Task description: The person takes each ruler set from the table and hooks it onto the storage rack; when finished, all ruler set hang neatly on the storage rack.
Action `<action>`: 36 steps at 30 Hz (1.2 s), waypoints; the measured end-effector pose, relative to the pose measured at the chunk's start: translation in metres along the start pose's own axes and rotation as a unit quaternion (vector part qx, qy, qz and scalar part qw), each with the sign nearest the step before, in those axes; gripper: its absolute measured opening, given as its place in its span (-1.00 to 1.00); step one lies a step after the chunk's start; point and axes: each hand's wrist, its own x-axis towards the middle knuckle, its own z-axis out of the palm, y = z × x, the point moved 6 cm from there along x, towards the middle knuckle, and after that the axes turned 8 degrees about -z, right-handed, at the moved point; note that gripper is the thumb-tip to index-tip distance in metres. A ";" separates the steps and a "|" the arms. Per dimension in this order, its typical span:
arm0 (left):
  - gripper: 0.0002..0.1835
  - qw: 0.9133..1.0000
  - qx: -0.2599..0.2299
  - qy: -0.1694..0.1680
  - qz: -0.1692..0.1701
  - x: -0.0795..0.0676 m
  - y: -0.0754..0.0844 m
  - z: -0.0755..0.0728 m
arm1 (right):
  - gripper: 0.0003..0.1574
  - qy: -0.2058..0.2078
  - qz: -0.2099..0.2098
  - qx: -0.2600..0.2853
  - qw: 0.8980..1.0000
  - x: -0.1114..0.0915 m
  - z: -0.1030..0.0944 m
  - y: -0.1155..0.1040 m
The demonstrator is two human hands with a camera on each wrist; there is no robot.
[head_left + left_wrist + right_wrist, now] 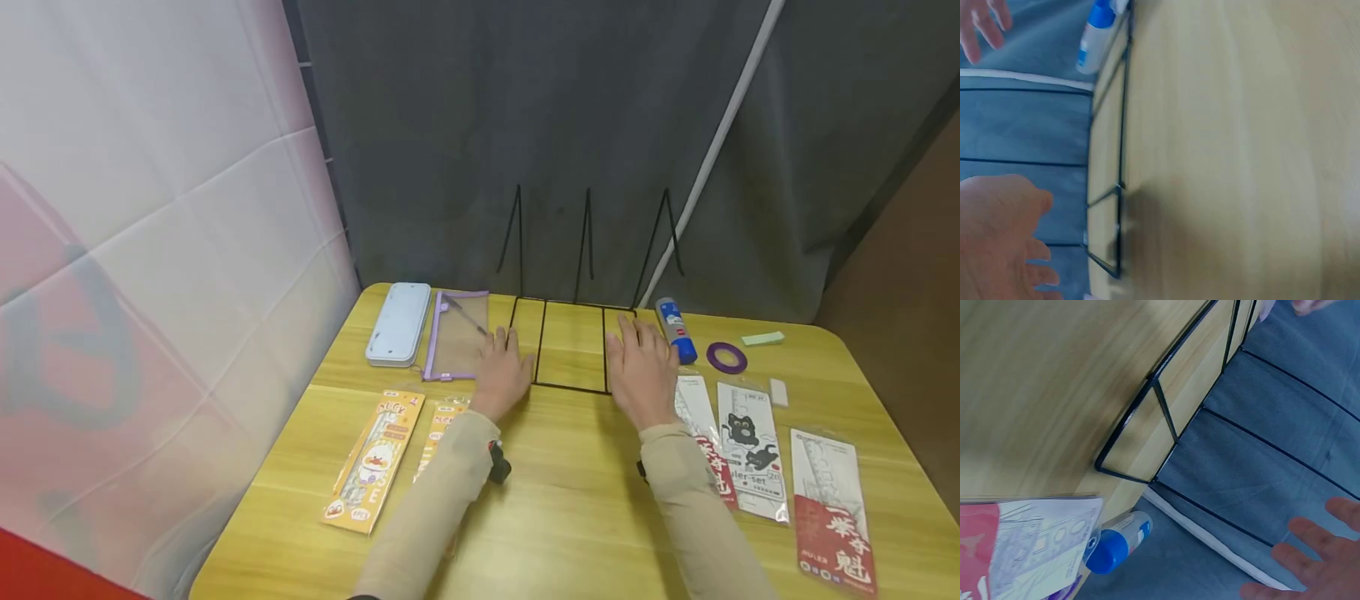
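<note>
A black wire rack [572, 386] with several tall bent prongs stands at the back middle of the table. My left hand [504, 377] is over its left side, beside the purple-edged mesh zip pouch [457, 350] with a dark pen inside. My right hand [645, 371] is over its right side, near a blue-capped glue stick [675, 332]. In the wrist views, the left hand [1000, 237] and right hand [1319, 556] have spread, relaxed fingers and hold nothing. Both appear raised above the rack's base.
Left lie a pale blue pencil case [400, 323] and orange duck ruler packs [375, 462]. Right are purple tape [727, 357], a green strip [762, 338], a white eraser [778, 392], a black-cat ruler set [752, 446] and red-and-white ruler packs [834, 508]. A grey curtain [450, 150] hangs behind.
</note>
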 end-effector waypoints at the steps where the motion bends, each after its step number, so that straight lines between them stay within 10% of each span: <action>1: -0.31 1.000 0.018 0.002 -0.003 0.000 -0.002 0.002 | -0.27 0.006 0.000 0.005 1.000 -0.002 -0.001 0.001; 12: -0.36 0.997 -0.067 -0.016 0.046 -0.005 0.001 0.019 | -0.37 0.066 -0.022 0.053 0.996 -0.014 -0.008 0.007; 23: -0.34 0.994 0.091 0.000 0.061 -0.010 -0.001 0.036 | -0.40 0.083 -0.025 0.064 0.994 -0.019 -0.017 0.006; 36: -0.40 0.997 0.064 0.018 0.029 -0.023 -0.005 0.037 | -0.40 0.083 -0.018 0.065 0.994 -0.025 -0.018 0.007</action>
